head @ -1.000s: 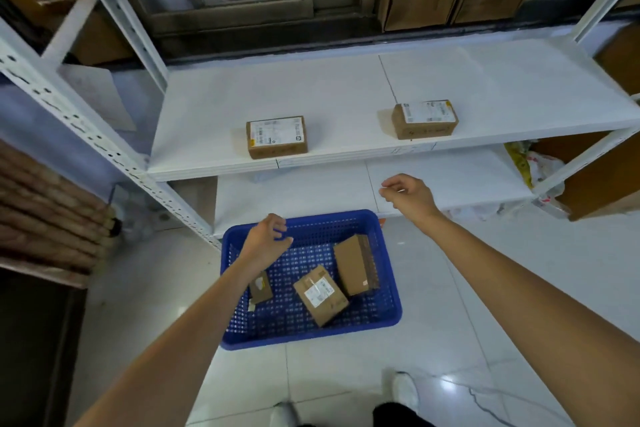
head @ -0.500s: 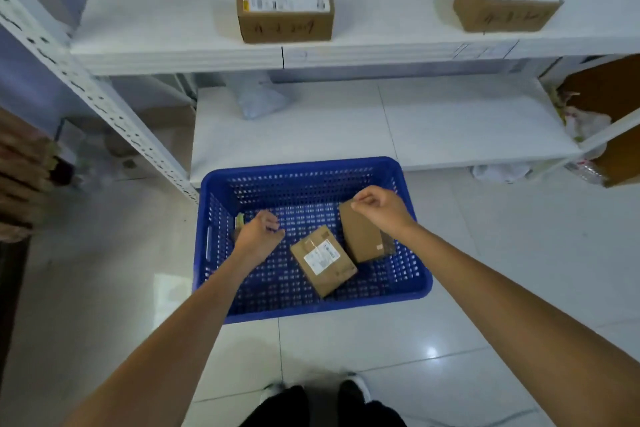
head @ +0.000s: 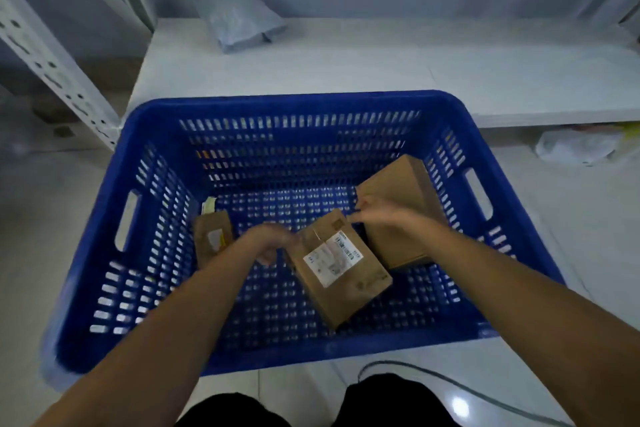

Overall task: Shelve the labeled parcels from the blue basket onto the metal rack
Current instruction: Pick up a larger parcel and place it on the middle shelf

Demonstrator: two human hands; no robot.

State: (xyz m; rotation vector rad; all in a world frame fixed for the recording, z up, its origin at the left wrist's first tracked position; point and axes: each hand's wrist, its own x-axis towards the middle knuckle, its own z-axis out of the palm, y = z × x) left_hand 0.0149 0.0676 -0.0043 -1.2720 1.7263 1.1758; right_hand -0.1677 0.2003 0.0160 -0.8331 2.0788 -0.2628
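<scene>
The blue basket (head: 298, 102) stands on the floor in front of the metal rack's lowest shelf (head: 363, 69). Three brown parcels lie in it. A labelled parcel (head: 341, 267) is in the middle, a larger plain-sided one (head: 408, 204) leans at the right, and a small one (head: 212, 239) stands at the left wall. My left hand (head: 272, 243) is curled against the labelled parcel's left edge. My right hand (head: 381, 217) pinches its far corner, in front of the larger parcel. Both hands are blurred.
A grey mailer bag (head: 242, 22) lies at the back of the lowest shelf. The rack's perforated white upright (head: 52, 73) stands left of the basket. Plastic bags (head: 575, 146) lie under the shelf at the right. A thin cable (head: 450, 381) runs across the floor near my feet.
The view has dropped close to the basket, and the upper shelves have left the frame. My left hand moved right and my right hand moved left, both onto the middle labelled parcel.
</scene>
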